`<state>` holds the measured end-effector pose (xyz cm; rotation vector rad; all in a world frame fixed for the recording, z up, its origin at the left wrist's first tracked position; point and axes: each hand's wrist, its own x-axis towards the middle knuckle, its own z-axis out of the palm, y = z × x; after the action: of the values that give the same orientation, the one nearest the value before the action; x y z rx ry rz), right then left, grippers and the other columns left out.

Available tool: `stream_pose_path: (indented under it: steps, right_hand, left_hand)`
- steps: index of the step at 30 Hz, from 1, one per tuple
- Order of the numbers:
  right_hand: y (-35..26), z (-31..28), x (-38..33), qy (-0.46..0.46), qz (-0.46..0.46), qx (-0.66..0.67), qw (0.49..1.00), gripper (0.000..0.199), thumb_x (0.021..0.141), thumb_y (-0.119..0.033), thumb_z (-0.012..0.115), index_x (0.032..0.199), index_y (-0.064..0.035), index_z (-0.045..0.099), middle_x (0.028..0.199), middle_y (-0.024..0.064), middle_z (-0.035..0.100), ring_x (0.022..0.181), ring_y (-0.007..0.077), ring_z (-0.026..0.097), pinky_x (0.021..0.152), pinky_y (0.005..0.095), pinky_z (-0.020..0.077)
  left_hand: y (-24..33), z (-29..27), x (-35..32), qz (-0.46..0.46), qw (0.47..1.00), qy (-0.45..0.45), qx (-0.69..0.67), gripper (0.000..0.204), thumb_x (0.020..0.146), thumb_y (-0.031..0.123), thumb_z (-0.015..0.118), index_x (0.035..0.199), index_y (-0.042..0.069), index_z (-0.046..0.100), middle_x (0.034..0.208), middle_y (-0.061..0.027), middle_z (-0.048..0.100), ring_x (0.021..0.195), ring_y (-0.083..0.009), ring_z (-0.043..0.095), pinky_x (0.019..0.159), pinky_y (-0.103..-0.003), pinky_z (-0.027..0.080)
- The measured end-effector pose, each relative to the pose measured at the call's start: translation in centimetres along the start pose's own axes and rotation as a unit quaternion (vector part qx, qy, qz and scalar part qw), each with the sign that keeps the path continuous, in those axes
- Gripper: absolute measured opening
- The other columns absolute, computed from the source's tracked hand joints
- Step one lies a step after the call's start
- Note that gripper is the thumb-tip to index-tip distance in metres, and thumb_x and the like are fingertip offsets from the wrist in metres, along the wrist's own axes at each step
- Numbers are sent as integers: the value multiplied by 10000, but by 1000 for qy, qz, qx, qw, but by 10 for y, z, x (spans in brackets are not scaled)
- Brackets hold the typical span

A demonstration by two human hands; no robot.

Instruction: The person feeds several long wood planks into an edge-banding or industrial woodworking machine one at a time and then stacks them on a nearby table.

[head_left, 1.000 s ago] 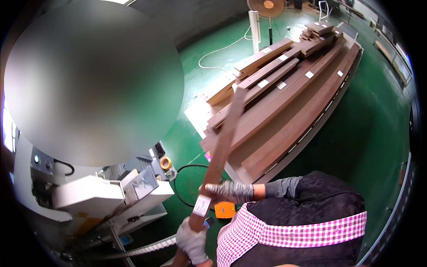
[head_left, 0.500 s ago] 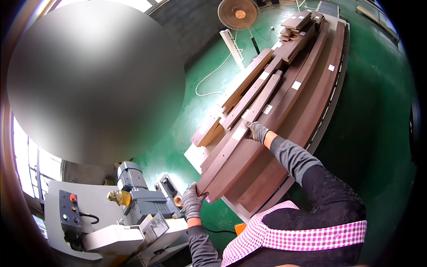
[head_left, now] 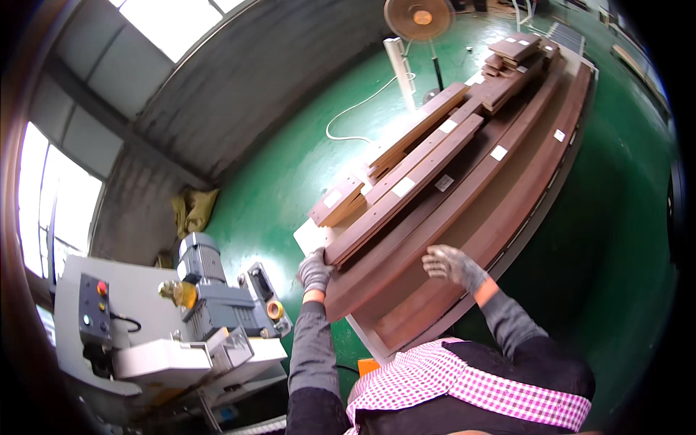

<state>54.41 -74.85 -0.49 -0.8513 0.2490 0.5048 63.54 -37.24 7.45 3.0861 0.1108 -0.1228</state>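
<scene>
Both my hands wear grey work gloves. My left hand [head_left: 315,271] is closed round the near end of a long brown wooden board [head_left: 388,201] with a white label. This board lies on the left side of a stack, beside other boards of the same colour. My right hand [head_left: 454,265] is open and holds nothing, its fingers loosely stretched. It hovers over the gap between a long curved brown board [head_left: 435,232] and another curved board [head_left: 500,206] along the right edge. The left fingertips are partly hidden at the board's end.
A long pallet [head_left: 377,345] carries the boards, with short pieces [head_left: 516,45] piled at its far end. At the lower left stands a machine with a grey motor [head_left: 202,255] and a control box [head_left: 95,310]. A round fan [head_left: 419,17] stands beyond, its cable [head_left: 341,116] on the green floor.
The labelled board has shifted left, alongside the left-hand boards. My right hand has let go of it and moved right and nearer. The blurred grey round shape at upper left is gone.
</scene>
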Motion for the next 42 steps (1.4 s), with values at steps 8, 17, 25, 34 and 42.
stream_pose_path:
  steps: [8, 17, 25, 34, 42]
  right_hand:
    - [119, -38, -118, 9, 172, 70, 982, 417, 936, -321, 626, 1240, -52, 534, 1132, 140, 630, 1001, 263, 646, 868, 407, 554]
    - [82, 50, -104, -126, 97, -82, 984, 423, 979, -282, 569, 1308, -31, 487, 1176, 154, 609, 1038, 250, 629, 892, 362, 530]
    - [91, 147, -55, -211, 131, -231, 941, 364, 917, -337, 646, 1205, -123, 582, 1064, 65, 657, 901, 179, 647, 781, 331, 534]
    - [199, 285, -88, -365, 234, -302, 849, 405, 906, -303, 653, 1214, -53, 571, 1085, 111, 670, 980, 232, 659, 854, 379, 529]
    - [226, 306, -82, -291, 191, -350, 870, 426, 863, -337, 697, 1169, -61, 590, 1035, 113, 685, 915, 242, 670, 822, 413, 540]
  left_hand:
    - [-23, 49, -5, -66, 994, 75, 41, 827, 730, 494, 759, 1411, 132, 459, 1389, -92, 517, 1306, -245, 458, 1116, -435, 302]
    - [-79, 86, -207, -29, 954, 258, -149, 656, 827, 421, 675, 1355, 72, 507, 1368, -146, 523, 1283, -297, 473, 1096, -441, 330]
    - [-166, 49, -409, -254, 850, 441, -138, 464, 842, 235, 696, 1244, 33, 580, 1252, -169, 587, 1151, -345, 555, 1014, -432, 427]
    - [-247, 51, -578, -470, 734, 490, -28, 564, 832, 229, 706, 1341, 82, 512, 1334, -161, 531, 1189, -350, 525, 1025, -452, 404]
    - [-330, 44, -654, -535, 719, 442, 39, 758, 799, 317, 723, 1450, 120, 388, 1417, -165, 453, 1276, -357, 445, 1082, -474, 339]
